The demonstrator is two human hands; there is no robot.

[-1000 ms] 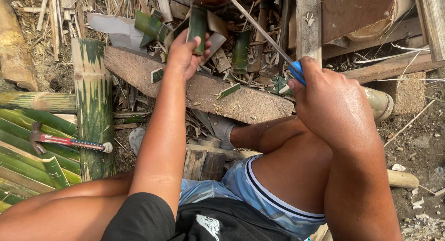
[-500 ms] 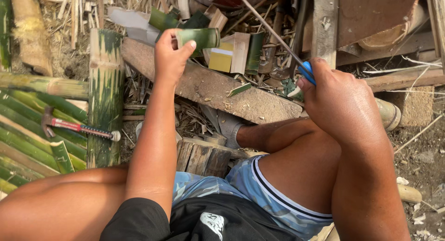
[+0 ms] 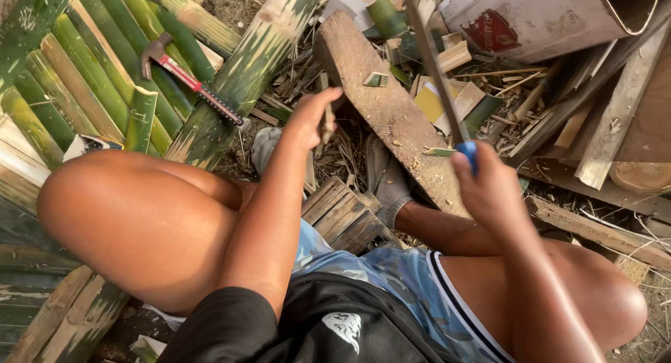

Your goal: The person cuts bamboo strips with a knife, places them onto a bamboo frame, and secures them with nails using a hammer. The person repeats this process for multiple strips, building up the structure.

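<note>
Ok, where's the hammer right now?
In the head view, the hammer lies at upper left on the split green bamboo strips, its red handle slanting down to the right, off to the left of the left hand.

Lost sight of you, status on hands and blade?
Right hand gripping blue-handled long blade. Left hand holding thin bamboo sliver beside wooden plank. Bamboo offcuts litter the ground.

Left arm extends forward, left hand (image 3: 312,120) curled with fingers bent downward. Right arm is bent, right hand (image 3: 489,188) clenched in a fist, raised.
</note>
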